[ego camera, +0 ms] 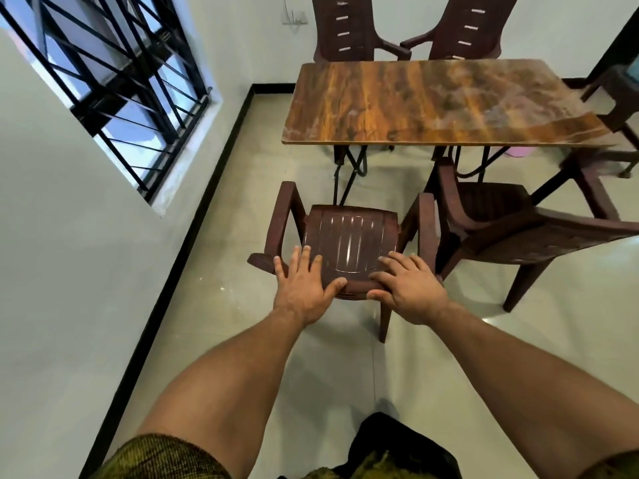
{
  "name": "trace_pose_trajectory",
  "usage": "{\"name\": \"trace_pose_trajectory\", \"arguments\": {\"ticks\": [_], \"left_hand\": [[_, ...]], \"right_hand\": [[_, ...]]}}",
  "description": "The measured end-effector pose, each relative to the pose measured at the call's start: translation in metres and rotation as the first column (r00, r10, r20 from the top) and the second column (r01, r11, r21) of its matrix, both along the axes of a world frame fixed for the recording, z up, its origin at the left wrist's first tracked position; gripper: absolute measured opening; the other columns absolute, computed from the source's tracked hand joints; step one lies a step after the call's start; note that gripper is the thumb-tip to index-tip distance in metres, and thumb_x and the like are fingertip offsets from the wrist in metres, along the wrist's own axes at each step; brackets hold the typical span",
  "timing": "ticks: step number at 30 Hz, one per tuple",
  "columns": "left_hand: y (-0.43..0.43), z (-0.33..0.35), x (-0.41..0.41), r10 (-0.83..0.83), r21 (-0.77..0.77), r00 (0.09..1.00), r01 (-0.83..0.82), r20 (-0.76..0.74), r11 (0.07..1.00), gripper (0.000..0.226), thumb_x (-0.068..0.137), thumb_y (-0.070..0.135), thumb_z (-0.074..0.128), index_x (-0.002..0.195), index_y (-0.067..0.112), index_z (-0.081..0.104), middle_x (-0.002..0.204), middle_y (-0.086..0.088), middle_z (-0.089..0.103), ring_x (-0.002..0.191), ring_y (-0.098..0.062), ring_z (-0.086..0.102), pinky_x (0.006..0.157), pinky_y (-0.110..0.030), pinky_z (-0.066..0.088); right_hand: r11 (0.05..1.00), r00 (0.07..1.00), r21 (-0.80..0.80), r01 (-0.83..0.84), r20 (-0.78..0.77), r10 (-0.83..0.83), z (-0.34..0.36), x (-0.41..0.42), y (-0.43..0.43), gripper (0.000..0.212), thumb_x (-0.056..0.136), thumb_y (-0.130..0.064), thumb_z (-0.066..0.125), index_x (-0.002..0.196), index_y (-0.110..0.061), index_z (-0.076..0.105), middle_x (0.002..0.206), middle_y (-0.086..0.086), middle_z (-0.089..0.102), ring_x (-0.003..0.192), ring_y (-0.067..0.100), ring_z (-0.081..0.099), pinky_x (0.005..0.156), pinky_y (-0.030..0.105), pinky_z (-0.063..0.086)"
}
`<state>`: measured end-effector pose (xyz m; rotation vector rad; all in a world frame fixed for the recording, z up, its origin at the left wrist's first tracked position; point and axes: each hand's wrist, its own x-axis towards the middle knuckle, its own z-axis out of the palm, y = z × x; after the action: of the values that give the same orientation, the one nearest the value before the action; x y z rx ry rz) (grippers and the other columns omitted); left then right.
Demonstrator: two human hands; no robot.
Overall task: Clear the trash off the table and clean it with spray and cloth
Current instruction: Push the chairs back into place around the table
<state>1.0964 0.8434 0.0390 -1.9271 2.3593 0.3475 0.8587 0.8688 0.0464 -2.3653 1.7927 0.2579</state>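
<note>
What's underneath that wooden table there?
Black metal legs standing on pale floor, and a sliver of something pink near the right end. The tabletop covers the rest of it, so I cannot tell what it is.

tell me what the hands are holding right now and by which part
Both the left hand and right hand hold the near brown chair by the top edge of its backrest, fingers over the front, thumbs at the rear edge.
</note>
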Motion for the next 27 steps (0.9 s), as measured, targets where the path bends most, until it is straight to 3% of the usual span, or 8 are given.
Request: {"name": "trace_pose_trajectory", "arguments": {"ticks": [2, 6, 8, 11, 18, 23, 27], "left_hand": [[-0.02, 0.001, -0.028, 0.054, 0.017, 0.998, -0.054, -0.011, 0.998, 0.087, 0.094, 0.076, 0.01, 0.16, 0.02, 0.02, 0.17, -0.009, 0.002, 0.156, -0.027, -0.012, 0.121, -0.062, -0.013], [-0.06, 0.003, -0.082, 0.11, 0.068, 0.992, -0.106, -0.054, 0.992, 0.077, 0.099, 0.069, 0.017, 0.16, 0.022, 0.023, 0.17, -0.009, 0.0, 0.155, -0.027, -0.013, 0.12, -0.061, -0.016], [-0.076, 0.002, -0.096, 0.107, 0.085, 0.993, -0.102, -0.058, 0.991, 0.073, 0.099, 0.069, 0.021, 0.156, 0.025, 0.033, 0.17, -0.008, 0.0, 0.155, -0.028, -0.014, 0.119, -0.061, -0.018], [-0.101, 0.003, -0.11, 0.112, 0.104, 0.992, -0.105, -0.066, 0.989, 0.065, 0.097, 0.071, 0.024, 0.139, 0.031, 0.054, 0.17, -0.006, 0.003, 0.155, -0.029, -0.014, 0.118, -0.062, -0.017], [-0.13, 0.008, -0.144, 0.175, 0.051, 0.985, -0.175, 0.011, 0.983, 0.072, 0.097, 0.07, 0.017, 0.132, 0.029, 0.064, 0.164, -0.006, 0.028, 0.156, -0.028, 0.005, 0.121, -0.063, -0.009], [-0.14, 0.003, -0.179, -0.167, -0.007, 0.986, 0.167, -0.008, 0.986, 0.067, 0.101, 0.062, 0.015, 0.13, 0.022, 0.061, 0.152, -0.004, 0.046, 0.149, -0.024, 0.028, 0.123, -0.051, 0.016], [-0.147, 0.005, -0.208, -0.334, 0.017, 0.939, 0.337, -0.083, 0.941, 0.06, 0.102, 0.061, 0.019, 0.125, 0.023, 0.059, 0.131, -0.002, 0.059, 0.128, -0.021, 0.048, 0.112, -0.043, 0.034]], "right_hand": [[0.997, 0.998, 0.039, 0.059, -0.004, -0.059, 0.003, -0.022, -0.027, 0.069, 0.093, -0.075, 0.014, 0.147, -0.041, 0.039, 0.164, 0.002, 0.022, 0.153, 0.025, 0.008, 0.123, 0.054, 0.005], [0.989, 0.993, 0.088, 0.119, -0.015, -0.118, 0.011, -0.064, -0.069, 0.065, 0.095, -0.073, 0.019, 0.141, -0.036, 0.046, 0.144, 0.0, 0.05, 0.135, 0.025, 0.041, 0.114, 0.048, 0.029], [0.988, 0.992, 0.091, 0.126, -0.019, -0.125, 0.013, -0.078, -0.083, 0.065, 0.094, -0.074, 0.018, 0.138, -0.036, 0.047, 0.135, 0.0, 0.056, 0.126, 0.024, 0.048, 0.109, 0.046, 0.034], [0.988, 0.992, 0.094, 0.123, -0.003, -0.123, 0.013, -0.093, -0.104, 0.063, 0.095, -0.074, 0.019, 0.136, -0.035, 0.048, 0.131, 0.0, 0.058, 0.123, 0.024, 0.05, 0.106, 0.046, 0.034], [0.987, 0.992, 0.134, 0.093, 0.066, -0.103, 0.012, -0.115, -0.139, 0.068, 0.091, -0.078, 0.022, 0.136, -0.034, 0.05, 0.13, -0.002, 0.056, 0.123, 0.022, 0.048, 0.11, 0.045, 0.032], [0.993, 0.955, 0.076, 0.087, 0.276, -0.105, 0.012, -0.132, -0.139, 0.062, 0.093, -0.071, 0.035, 0.135, -0.029, 0.054, 0.135, -0.005, 0.055, 0.128, 0.016, 0.045, 0.11, 0.038, 0.036], [0.974, 0.928, -0.002, 0.228, 0.304, -0.217, 0.015, -0.169, -0.134, 0.06, 0.098, -0.06, 0.042, 0.144, -0.022, 0.049, 0.15, -0.002, 0.047, 0.141, 0.015, 0.036, 0.119, 0.035, 0.027]]}}
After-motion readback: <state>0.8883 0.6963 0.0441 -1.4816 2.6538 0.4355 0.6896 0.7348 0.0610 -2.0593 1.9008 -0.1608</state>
